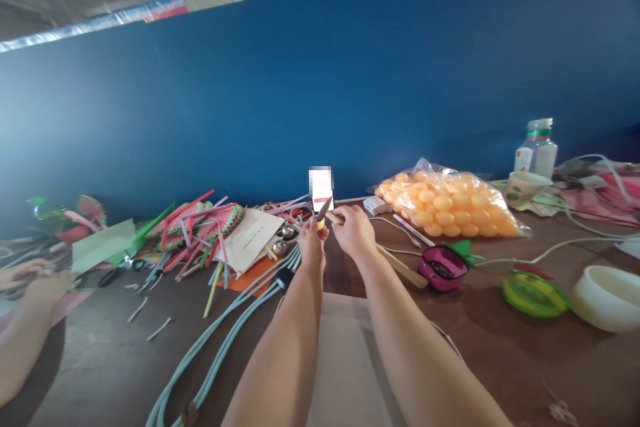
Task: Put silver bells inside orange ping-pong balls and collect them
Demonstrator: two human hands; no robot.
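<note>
Both my hands meet over the table in front of a propped phone [323, 188] with a lit screen. My left hand [312, 241] is closed around the base of a dark pointed blade [325, 211], with a small yellowish piece at its fingertips. My right hand [354, 232] pinches a flat tan stick [334, 217] that looks wooden, its end close to the blade. Whether stick and blade touch is too small to tell. Below my forearms lies a pale grey board or sheet [347, 353].
Left lie pale blue cables [220, 327], colourful strips [187, 233], papers [250, 237] and scissors [120, 267], near another person's hands [37, 280]. Right are a bag of orange balls [445, 203], a wooden strip [405, 267], a magenta box [443, 268], a white bowl [607, 300] and a bottle [537, 150].
</note>
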